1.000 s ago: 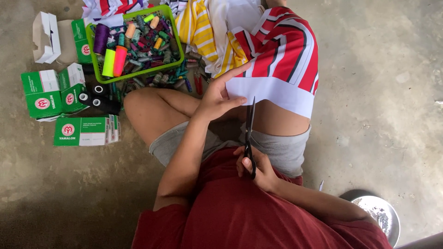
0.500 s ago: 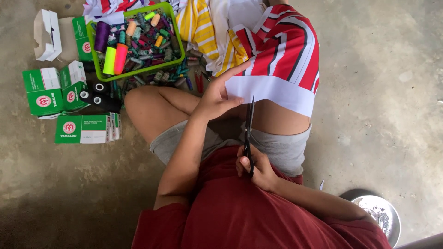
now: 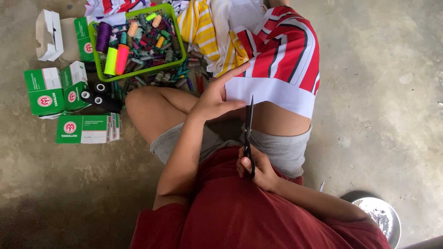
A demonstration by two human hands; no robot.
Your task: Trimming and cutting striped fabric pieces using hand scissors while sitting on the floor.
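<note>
The right hand (image 3: 258,168) grips long black scissors (image 3: 249,133), blades at the white hem of the red-striped fabric (image 3: 281,69) draped over the knee. The left hand (image 3: 217,97) presses that hem flat; its fingers (image 3: 237,105) lie beside the blades and risk a nick.

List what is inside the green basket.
The green basket is heaped with thread spools in many colours, with larger purple, yellow and orange cones at its left end. The heap hides its bottom and any lower spools.
</note>
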